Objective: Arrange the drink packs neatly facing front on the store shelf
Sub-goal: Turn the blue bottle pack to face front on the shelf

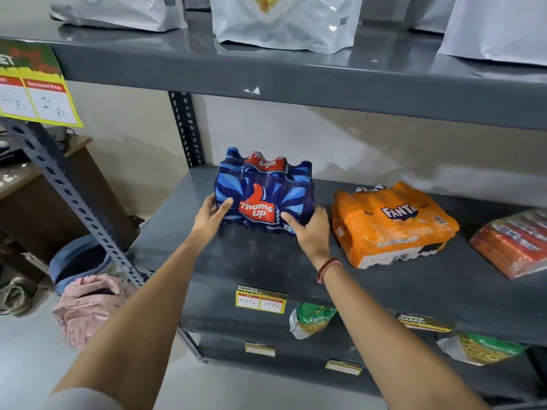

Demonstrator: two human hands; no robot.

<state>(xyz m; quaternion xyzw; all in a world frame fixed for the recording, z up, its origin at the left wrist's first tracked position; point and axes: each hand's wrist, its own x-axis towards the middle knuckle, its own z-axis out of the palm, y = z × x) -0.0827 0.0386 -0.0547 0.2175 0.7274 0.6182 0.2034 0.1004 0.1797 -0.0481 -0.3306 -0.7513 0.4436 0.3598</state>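
Observation:
A blue Thums Up drink pack [265, 190] stands upright at the left of the grey middle shelf [266, 261], its logo facing me. My left hand [211, 216] grips its lower left corner and my right hand [309, 229] grips its lower right corner. To its right an orange Fanta pack [390, 223] lies flat on its side, turned at an angle. At the far right edge a red-orange drink pack [515, 241] also lies flat, partly cut off by the frame.
White pouches [284, 22] stand on the shelf above. Price tags [260, 300] hang on the shelf's front edge, and green snack bags [310, 319] sit on the shelf below. A slotted upright post [71, 196] stands left, with bags [85, 303] on the floor beside it.

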